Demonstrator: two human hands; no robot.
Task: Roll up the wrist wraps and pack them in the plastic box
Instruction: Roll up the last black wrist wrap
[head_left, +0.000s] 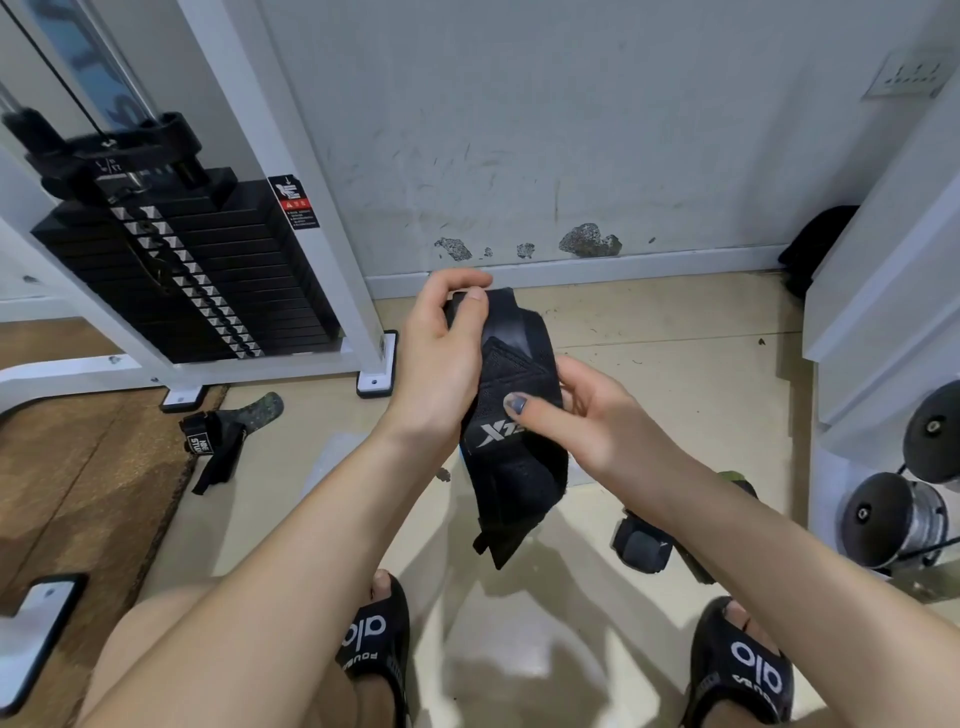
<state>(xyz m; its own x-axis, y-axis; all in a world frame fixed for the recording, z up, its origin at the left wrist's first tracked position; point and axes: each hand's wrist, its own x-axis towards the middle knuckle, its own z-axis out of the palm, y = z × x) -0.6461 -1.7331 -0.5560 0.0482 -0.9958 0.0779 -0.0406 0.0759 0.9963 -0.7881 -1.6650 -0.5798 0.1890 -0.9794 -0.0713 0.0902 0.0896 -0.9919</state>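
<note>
A black wrap (511, 415) with white lettering hangs in the air between both hands, above the floor (649, 332), its lower end dangling free. The left hand (441, 353) has its grip curled round the wrap's top end, fingers over the far edge and thumb on the near face. The right hand (587, 415) pinches the wrap's middle, thumb pressed on the front beside the lettering, fingers behind. A second wrap (221, 431) lies on the floor to the left, near the foot of a weight stack (182, 270). Two sandals (374, 644) show below.
</note>
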